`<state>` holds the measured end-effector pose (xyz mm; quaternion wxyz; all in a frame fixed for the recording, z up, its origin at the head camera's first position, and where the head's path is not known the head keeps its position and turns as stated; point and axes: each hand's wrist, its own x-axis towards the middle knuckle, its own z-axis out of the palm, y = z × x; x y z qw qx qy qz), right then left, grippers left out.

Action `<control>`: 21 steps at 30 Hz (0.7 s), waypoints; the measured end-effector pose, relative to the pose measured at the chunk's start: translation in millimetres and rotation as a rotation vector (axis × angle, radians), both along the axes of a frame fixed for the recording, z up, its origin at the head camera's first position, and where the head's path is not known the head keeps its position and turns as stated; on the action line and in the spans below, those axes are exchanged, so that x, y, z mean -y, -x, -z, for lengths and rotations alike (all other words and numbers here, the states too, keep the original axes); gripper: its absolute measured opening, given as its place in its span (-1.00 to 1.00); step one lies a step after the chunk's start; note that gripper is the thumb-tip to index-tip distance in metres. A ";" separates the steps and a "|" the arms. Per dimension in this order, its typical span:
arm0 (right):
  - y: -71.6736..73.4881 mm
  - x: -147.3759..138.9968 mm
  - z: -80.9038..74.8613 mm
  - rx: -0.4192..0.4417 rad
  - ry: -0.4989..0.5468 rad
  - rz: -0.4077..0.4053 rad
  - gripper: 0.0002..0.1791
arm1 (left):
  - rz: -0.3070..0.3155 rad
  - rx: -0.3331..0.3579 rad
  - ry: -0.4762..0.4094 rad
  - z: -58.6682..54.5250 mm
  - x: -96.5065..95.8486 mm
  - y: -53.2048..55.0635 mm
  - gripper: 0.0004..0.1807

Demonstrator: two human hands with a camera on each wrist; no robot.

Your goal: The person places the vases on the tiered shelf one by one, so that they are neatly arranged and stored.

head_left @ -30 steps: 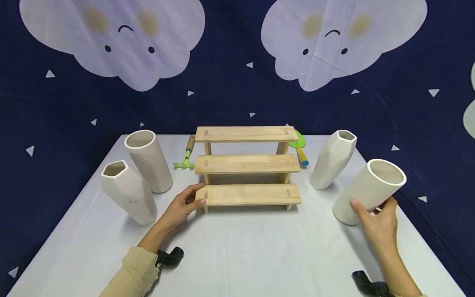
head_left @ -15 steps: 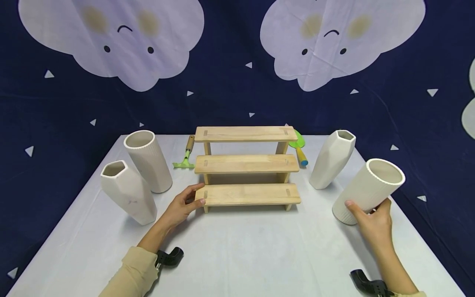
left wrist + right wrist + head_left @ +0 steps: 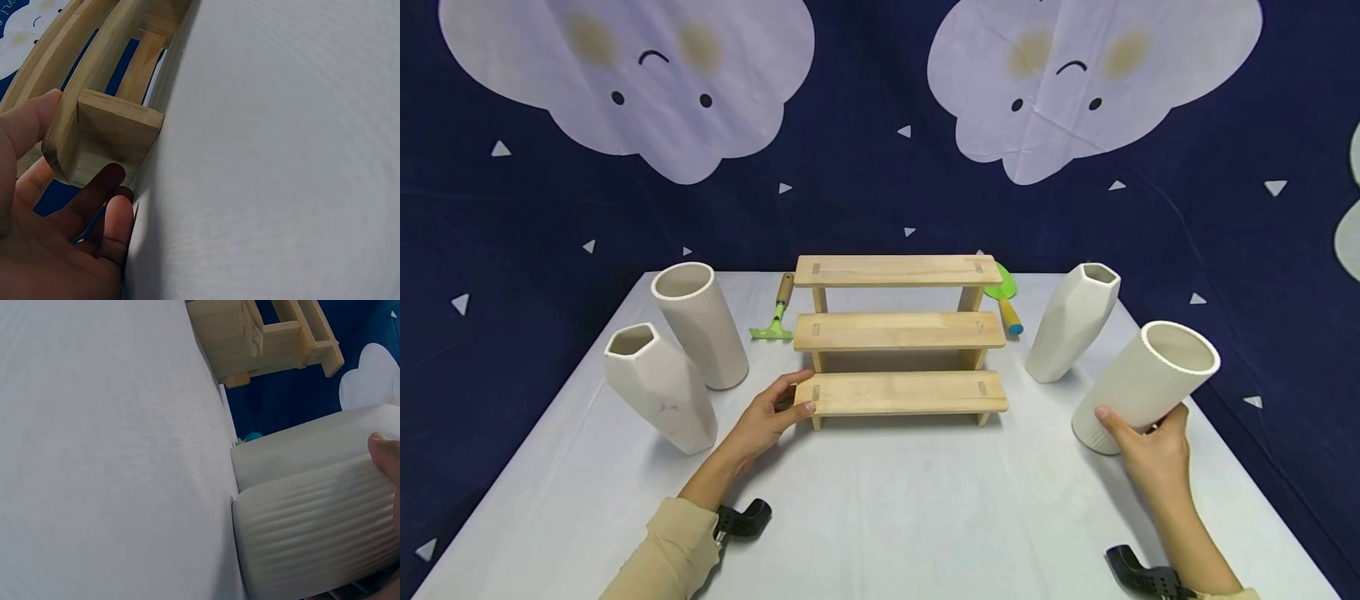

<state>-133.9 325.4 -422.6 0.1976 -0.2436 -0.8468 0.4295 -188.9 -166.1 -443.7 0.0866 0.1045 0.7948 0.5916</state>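
A three-tier wooden stand (image 3: 901, 393) stands mid-table. My left hand (image 3: 767, 423) grips the left end of its lowest board, thumb at the front edge and index finger at the back. The left wrist view shows the other fingers (image 3: 119, 222) curled below the board (image 3: 69, 134). At the right, my right hand (image 3: 1157, 454) holds a white ribbed vase (image 3: 1138, 392) low on its body, the thumb across the near side and the other fingers largely hidden behind. In the right wrist view, this ribbed vase (image 3: 306, 525) has its base at the tabletop.
A white faceted vase (image 3: 1071, 325) stands behind the held one. Another faceted vase (image 3: 662, 392) and a ribbed vase (image 3: 703, 329) stand at the left. A small green rake (image 3: 778, 312) and a green trowel with a yellow handle (image 3: 1009, 312) lie beside the stand.
My right hand has shifted slightly left around the ribbed vase, its thumb further across the near side. The left hand and the stand have stayed put.
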 end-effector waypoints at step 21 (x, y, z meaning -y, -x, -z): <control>-0.1 0.9 -0.4 -0.035 0.033 0.026 -0.16 | 0.003 0.015 0.000 1.9 0.3 1.6 -0.39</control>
